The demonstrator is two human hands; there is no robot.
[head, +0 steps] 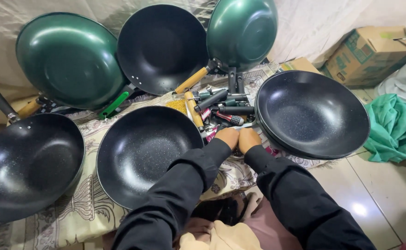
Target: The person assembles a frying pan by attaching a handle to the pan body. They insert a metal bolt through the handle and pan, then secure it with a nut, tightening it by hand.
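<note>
My left hand point(227, 136) and my right hand point(248, 138) rest side by side, fingers curled under, at the near edge of a pile of loose pan handles point(221, 107), black, wooden and green ones. Whether either hand grips something is hidden. Both arms wear black sleeves. A black speckled wok point(143, 153) without a handle lies just left of my left hand. A stack of black woks point(311, 113) lies just right of my right hand.
Another black wok point(24, 164) sits at the left. Two green woks point(68, 60) point(242, 30) and a black one point(161, 46) lean against a draped cloth at the back. All lie on a patterned mat point(80, 210). A cardboard box point(371, 53) and green cloth point(395, 129) are on the tiled floor, right.
</note>
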